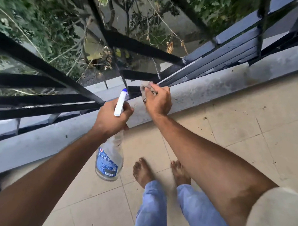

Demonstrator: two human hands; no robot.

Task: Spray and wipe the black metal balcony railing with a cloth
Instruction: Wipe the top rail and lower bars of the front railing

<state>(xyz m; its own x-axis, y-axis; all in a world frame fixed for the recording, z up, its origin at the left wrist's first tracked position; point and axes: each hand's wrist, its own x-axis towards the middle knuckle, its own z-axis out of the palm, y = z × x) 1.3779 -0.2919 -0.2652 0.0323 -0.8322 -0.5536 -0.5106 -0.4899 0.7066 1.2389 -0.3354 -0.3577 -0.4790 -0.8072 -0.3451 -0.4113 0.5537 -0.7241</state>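
Now | left hand [110, 117] clamped round spray bottle [109, 159] neck, nozzle toward railing [42, 67] | right hand [159, 101] gripping cloth [146, 89], pressed on low rail

The black metal railing [42, 65] runs across the upper half of the frame, flat bars fanning out from the lower corner near the middle, glossy in spots with light streaks on the bars at left. The cloth [146, 88] is a small grey, bunched-up rag pressed right against the low bars just above frame center. The spray bottle [110, 150] sits center-left, clear plastic and looking nearly empty, blue label near the bottom, white trigger head with a blue nozzle tip pointing up toward the railing corner.
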